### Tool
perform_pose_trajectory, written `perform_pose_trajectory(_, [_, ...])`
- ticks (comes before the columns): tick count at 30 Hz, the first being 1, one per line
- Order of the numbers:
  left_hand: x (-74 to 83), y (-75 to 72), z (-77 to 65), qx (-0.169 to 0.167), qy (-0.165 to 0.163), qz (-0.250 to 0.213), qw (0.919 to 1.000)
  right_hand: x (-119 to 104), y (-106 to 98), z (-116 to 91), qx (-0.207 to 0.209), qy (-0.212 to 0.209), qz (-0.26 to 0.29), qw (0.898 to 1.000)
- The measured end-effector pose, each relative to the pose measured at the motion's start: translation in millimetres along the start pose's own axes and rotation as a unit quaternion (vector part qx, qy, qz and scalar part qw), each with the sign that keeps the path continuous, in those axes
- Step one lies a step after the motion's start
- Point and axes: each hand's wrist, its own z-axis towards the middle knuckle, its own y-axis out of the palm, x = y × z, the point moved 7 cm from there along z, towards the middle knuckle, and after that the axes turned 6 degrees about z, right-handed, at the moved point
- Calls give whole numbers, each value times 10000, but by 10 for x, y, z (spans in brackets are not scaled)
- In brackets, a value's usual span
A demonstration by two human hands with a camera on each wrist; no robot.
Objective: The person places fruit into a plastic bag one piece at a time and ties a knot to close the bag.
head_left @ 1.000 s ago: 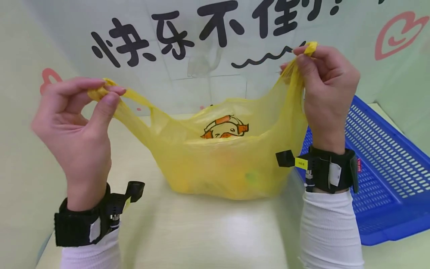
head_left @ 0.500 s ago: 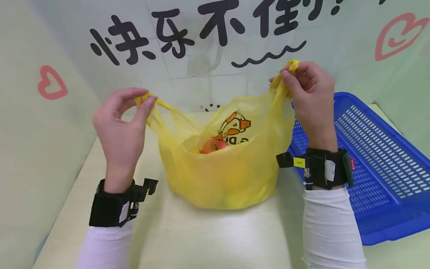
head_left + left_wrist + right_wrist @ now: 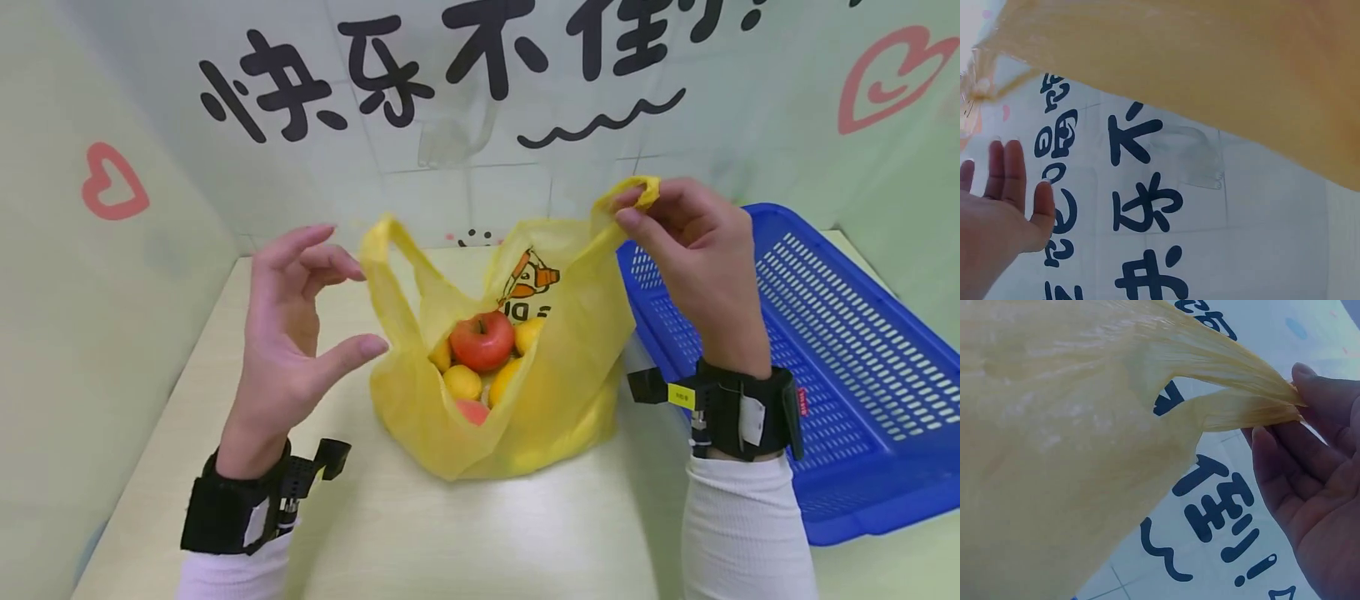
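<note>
A yellow plastic bag (image 3: 570, 392) sits on the table with its mouth spread. Inside lie a red apple (image 3: 483, 340), a lemon (image 3: 462, 382) and several other yellow and reddish fruits, partly hidden by the bag. My right hand (image 3: 693, 250) pinches the bag's right handle between thumb and fingers; the right wrist view shows the gathered handle (image 3: 1247, 409) in that grip. Beside the left handle (image 3: 393, 275), which stands up by itself, my left hand (image 3: 288, 333) is spread with thumb and fingers apart, holding nothing.
A blue perforated plastic basket (image 3: 870, 383) stands to the right, behind my right forearm. The pale table (image 3: 555, 533) meets a wall (image 3: 300, 192) with large black characters at the back. Another wall (image 3: 90, 333) with a red heart rises on the left.
The bag has come down and its mouth has tilted towards me, showing the fruit. My left hand has moved inward and let go of the left handle. My right hand has lowered, keeping its grip.
</note>
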Motion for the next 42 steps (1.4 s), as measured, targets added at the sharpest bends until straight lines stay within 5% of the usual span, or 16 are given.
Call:
perform_pose_trajectory(2, [-134, 54, -53, -755, -575, 448, 9945, 10, 6, -24, -35, 78, 163, 9998])
perform_pose_trajectory(3, [-221, 90, -95, -1199, -925, 754, 9856, 26, 16, -34, -105, 143, 329, 9993])
perform_pose_trajectory(7, [-573, 264, -326, -2922, -2146, 1398, 9214, 215, 113, -118, -929, 1088, 453, 9887])
perform_pose_trajectory(10, [-765, 348, -425, -3208, -2719, 1391, 8965, 433, 256, -250, -2002, 2004, -18, 9590])
perform_pose_trajectory(13, [-868, 405, -419, -2943, -2853, 1710, 8960, 615, 389, -368, -2658, 2445, -541, 9309])
perform_pose_trajectory(15, [-898, 424, -396, -2642, -2831, 1984, 9004, 685, 443, -390, -2688, 2366, -843, 9299])
perform_pose_trajectory(18, [-897, 424, -347, -1981, -2776, 1804, 9226, 737, 424, -384, -2249, 2160, -1059, 9442])
perform_pose_trajectory(21, [-906, 325, -329, -976, -2993, 969, 9442, 756, 317, -379, -1352, 2139, -38, 9674])
perform_pose_trajectory(23, [-922, 251, -329, -428, -3144, 319, 9478, 759, 237, -380, -772, 2003, 856, 9729])
perform_pose_trajectory(26, [-947, 189, -334, -163, -3293, -173, 9439, 781, 173, -393, -214, 1795, 1826, 9664])
perform_pose_trajectory(29, [-982, 207, -340, -319, -3426, -248, 9386, 850, 187, -426, -96, 1918, 2036, 9600])
perform_pose_trajectory(32, [-1028, 243, -356, -370, -3607, -68, 9319, 929, 263, -476, -413, 2373, 1980, 9502])
perform_pose_trajectory(37, [-1120, 252, -416, 179, -4066, 46, 9134, 1028, 424, -578, -1370, 3194, 1591, 9241])
perform_pose_trajectory(42, [-1193, 313, -459, 361, -4247, -268, 9042, 1056, 421, -548, -1115, 3303, 1160, 9301])
